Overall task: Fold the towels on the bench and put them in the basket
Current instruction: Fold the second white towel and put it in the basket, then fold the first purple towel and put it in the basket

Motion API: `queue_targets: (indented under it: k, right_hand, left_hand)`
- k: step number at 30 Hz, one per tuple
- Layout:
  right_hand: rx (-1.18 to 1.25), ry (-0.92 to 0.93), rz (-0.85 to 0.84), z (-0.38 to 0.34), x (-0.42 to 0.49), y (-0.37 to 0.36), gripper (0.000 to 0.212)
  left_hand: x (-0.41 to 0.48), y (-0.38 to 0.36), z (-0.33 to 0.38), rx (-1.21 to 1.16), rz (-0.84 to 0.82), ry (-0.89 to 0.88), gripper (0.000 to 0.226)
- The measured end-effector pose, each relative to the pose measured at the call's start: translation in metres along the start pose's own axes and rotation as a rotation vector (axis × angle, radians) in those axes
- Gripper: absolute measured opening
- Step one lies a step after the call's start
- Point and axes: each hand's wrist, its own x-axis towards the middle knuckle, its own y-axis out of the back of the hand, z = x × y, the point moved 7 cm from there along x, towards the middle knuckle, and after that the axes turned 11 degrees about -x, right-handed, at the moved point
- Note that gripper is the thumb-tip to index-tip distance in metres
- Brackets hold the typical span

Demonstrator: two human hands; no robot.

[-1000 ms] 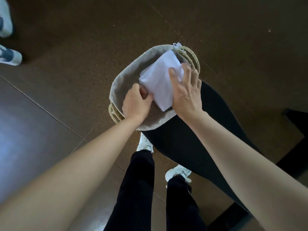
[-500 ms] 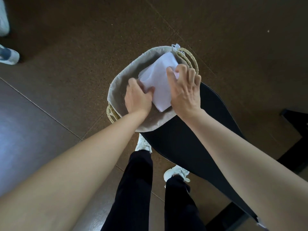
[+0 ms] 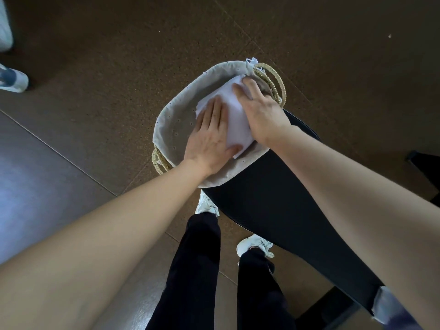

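A folded white towel (image 3: 235,117) lies inside the cloth-lined woven basket (image 3: 176,110), toward its right side. My left hand (image 3: 210,136) lies flat on the towel's left part with straight fingers, pressing it down. My right hand (image 3: 260,110) rests on the towel's right edge, fingers stretched toward the far corner. The towel's middle strip and near corner show between the two hands. The basket stands on the end of the black bench (image 3: 281,210).
The basket's straw handles (image 3: 273,79) stick out at the far right and near left. My legs in black trousers (image 3: 197,270) and white shoes stand beside the bench. Another person's shoe (image 3: 12,79) is on the brown floor at far left.
Both hands went lower into the basket with the towel. My left hand uncurled from the towel's edge and now lies flat on it. The towel has settled flatter.
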Motion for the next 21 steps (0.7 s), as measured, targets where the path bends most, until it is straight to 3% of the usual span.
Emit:
queue_targets:
  k: [4,8,13,15,18,21]
  right_hand:
    - [-0.018,-0.018,-0.096,-0.001,0.011,0.0,0.08]
    - [-0.007,-0.019,-0.094,-0.005,0.008,0.0,0.074]
    - [0.003,-0.017,0.162,-0.002,-0.016,0.009,0.051]
    - [0.115,-0.042,0.316,0.003,-0.047,0.009,0.04]
    - [0.308,-0.182,0.515,0.016,-0.124,-0.001,0.036]
    - [0.461,-0.43,0.539,0.03,-0.208,-0.045,0.035]
  left_hand:
    - [0.008,-0.01,-0.003,-0.041,-0.098,0.1,0.122]
    - [0.009,-0.01,-0.002,-0.025,-0.094,0.133,0.123]
    - [0.01,-0.002,-0.004,-0.051,-0.112,0.146,0.131]
    - [0.007,0.006,-0.001,-0.065,-0.061,0.142,0.13]
    - [-0.009,0.021,0.018,-0.077,0.084,0.083,0.097]
    - [-0.04,0.03,0.062,-0.137,0.262,-0.087,0.06]
